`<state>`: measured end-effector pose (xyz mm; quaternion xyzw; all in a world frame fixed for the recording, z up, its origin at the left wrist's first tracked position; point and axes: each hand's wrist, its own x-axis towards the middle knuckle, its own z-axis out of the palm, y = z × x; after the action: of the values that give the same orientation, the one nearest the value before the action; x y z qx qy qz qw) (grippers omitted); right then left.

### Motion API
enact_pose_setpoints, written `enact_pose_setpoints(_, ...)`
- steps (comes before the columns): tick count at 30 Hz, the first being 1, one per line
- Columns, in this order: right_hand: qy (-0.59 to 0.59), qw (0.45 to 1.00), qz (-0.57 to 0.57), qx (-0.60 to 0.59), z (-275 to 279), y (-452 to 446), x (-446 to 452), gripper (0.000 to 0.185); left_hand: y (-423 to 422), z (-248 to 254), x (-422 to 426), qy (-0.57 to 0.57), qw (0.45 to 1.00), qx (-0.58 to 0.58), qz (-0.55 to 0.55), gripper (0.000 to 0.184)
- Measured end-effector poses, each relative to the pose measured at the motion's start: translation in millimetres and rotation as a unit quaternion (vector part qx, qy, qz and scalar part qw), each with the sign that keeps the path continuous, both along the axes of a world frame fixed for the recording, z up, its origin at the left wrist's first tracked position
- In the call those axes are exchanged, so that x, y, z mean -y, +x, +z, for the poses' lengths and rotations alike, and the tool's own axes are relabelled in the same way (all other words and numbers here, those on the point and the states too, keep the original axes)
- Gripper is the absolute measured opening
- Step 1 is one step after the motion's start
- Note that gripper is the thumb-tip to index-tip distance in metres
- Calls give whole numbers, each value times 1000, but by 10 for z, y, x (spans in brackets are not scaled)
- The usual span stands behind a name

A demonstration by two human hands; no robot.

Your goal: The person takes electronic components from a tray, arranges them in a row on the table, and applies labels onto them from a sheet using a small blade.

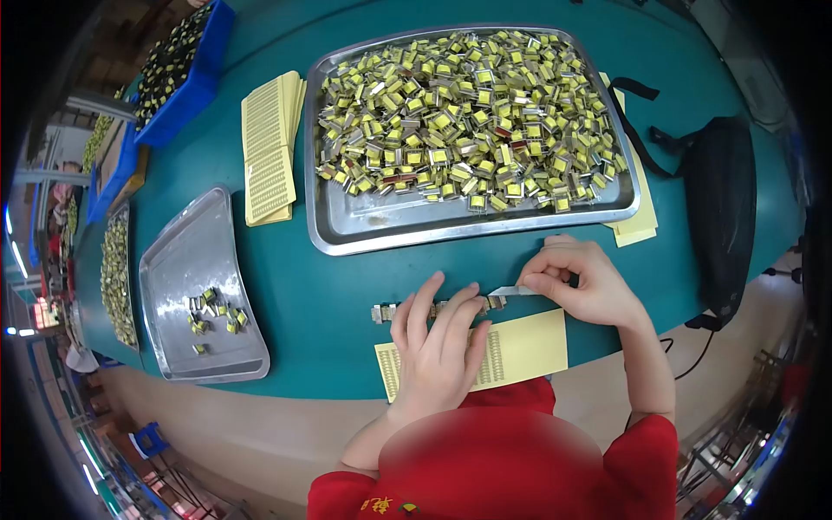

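Observation:
My left hand point(438, 351) lies palm down with its fingers spread over a row of small metal-cased transformers point(381, 313). The fingertips touch or hover at the row and cover its middle. Beneath that hand is a yellow sheet of printed labels point(530, 340), near the table's front edge. My right hand point(576, 276) is closed in a pinch on a thin, pale, pointed blade-like tool point(510, 291). The tool's tip points left, at the right end of the row.
A large metal tray point(373, 244) heaped with yellow-wrapped transformers stands behind my hands. Left of it lie stacked label sheets point(269, 156) and a smaller metal tray point(169, 286) with several transformers. Blue bins point(204, 82) stand at the far left, a black bag point(721, 217) at the right.

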<state>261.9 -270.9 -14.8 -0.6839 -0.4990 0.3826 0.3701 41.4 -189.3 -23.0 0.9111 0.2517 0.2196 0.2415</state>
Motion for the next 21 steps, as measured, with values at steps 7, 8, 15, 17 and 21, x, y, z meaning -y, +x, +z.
enact_pose_setpoints(7, 6, 1000, 15, 14, -25, -18, -15, 7, 19, -57, -28, -1, 1000, 23, 4, 37)
enact_pose_setpoints(8, 9, 1000, 14, 13, -22, -23, -16, 7, 19, -52, -30, 2, 1000, 19, 3, 36)
enact_pose_setpoints(15, 16, 999, 20, 20, -24, -28, -2, 7, 26, -47, -18, 32, 999, -2, 1, 29)
enact_pose_setpoints(17, 13, 999, 23, 22, -27, -27, 2, 8, 26, -46, -7, 43, 999, -7, 4, 28)
enact_pose_setpoints(21, 23, 999, 24, 18, -46, -37, 17, 9, 34, -44, 7, 58, 998, -9, 8, 27)
